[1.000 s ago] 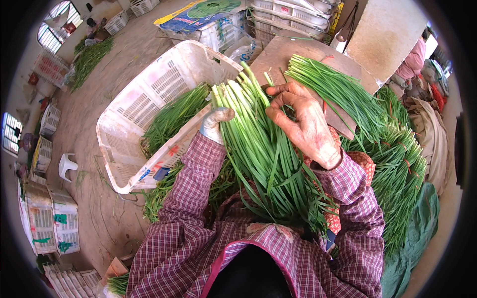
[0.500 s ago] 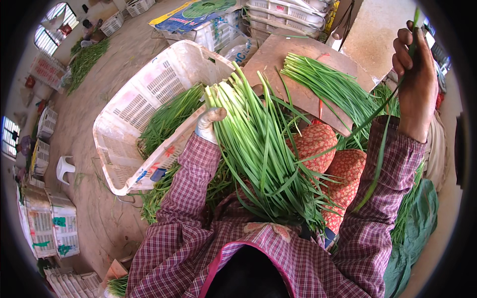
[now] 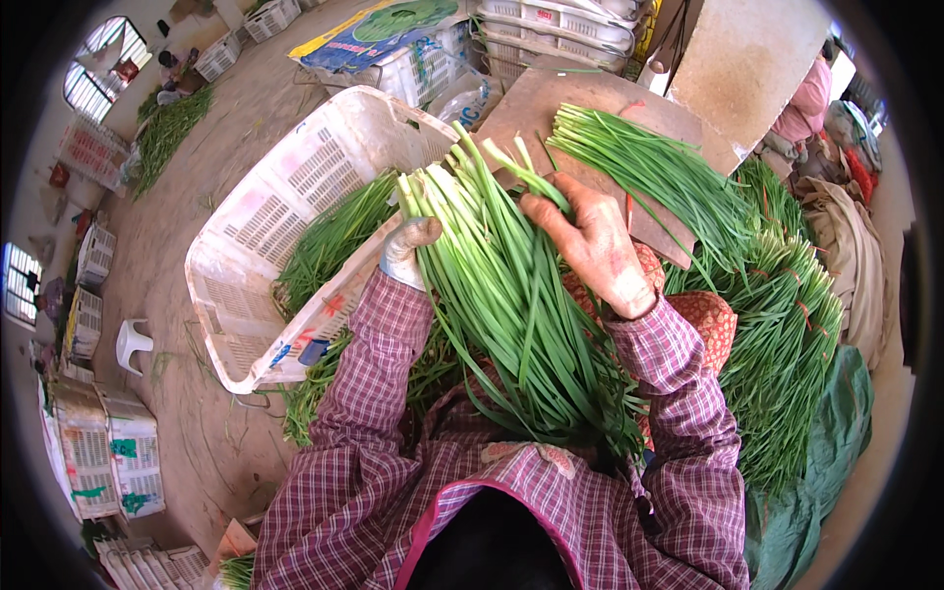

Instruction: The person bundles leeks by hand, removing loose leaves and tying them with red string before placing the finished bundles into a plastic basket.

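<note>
A thick bunch of garlic chives (image 3: 492, 285) lies slantwise across my lap, pale cut ends up and dark leaf tips toward my body. My left hand (image 3: 408, 254), its thumb in a whitish covering, is closed round the bunch near the pale ends; its other fingers are hidden behind the stalks. On the bunch's right side my right hand (image 3: 595, 241) is bare, its thumb and fingers closed on a few stalks whose pale ends stick out past them. Beyond it, another sheaf of chives (image 3: 639, 162) rests on a brown board (image 3: 551, 88).
A white plastic crate (image 3: 324, 147) with loose chives stands at the left. Tied bundles of chives (image 3: 787, 334) are piled at the right beside a green sheet (image 3: 836, 423). Stacked crates (image 3: 560, 34) stand behind the board; a white stool (image 3: 131, 339) is on the floor.
My right hand has come down from the upper right, where it held up a long leaf, to the bunch's right side. The left hand keeps its hold with little movement.
</note>
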`<state>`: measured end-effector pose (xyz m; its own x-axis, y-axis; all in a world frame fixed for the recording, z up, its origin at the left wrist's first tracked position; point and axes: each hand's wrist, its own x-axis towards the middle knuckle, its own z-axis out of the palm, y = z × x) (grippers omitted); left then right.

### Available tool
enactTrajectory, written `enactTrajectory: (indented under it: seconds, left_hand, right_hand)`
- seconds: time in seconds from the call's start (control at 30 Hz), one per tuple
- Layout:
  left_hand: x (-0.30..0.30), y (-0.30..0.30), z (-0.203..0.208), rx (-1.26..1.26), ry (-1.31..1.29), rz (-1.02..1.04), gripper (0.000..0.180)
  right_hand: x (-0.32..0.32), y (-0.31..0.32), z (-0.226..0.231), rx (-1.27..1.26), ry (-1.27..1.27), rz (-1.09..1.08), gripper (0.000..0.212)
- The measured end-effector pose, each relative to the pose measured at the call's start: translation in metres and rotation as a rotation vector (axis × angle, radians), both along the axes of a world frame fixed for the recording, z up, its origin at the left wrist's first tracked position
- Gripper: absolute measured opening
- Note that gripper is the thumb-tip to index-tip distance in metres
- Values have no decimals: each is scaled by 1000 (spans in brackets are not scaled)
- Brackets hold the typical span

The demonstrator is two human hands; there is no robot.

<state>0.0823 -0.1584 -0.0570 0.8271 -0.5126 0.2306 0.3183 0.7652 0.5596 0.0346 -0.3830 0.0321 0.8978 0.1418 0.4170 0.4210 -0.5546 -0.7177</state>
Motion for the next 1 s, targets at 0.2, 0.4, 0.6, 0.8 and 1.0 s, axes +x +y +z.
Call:
enactTrajectory:
  seconds: [0.2,0.4,0.6,0.8,1.0]
  left_hand:
    - [-13,-30,35,-38,-97,-86,88]
    - [-14,-30,39,-72,-133,-66,88]
    - [-13,-26,35,15,-97,-12,82]
    - [-10,-4,10,-70,16,-79,57]
    - [-6,-20,16,-34,-75,-34,81]
  right_hand:
    - [14,-76,40,329,-48,-159,34]
    - [36,-101,89,-24,-477,-413,40]
    - [17,-12,29,-151,-131,-65,45]
    - [17,15,15,-84,-172,77,33]
    - [11,-1,8,635,379,255,27]
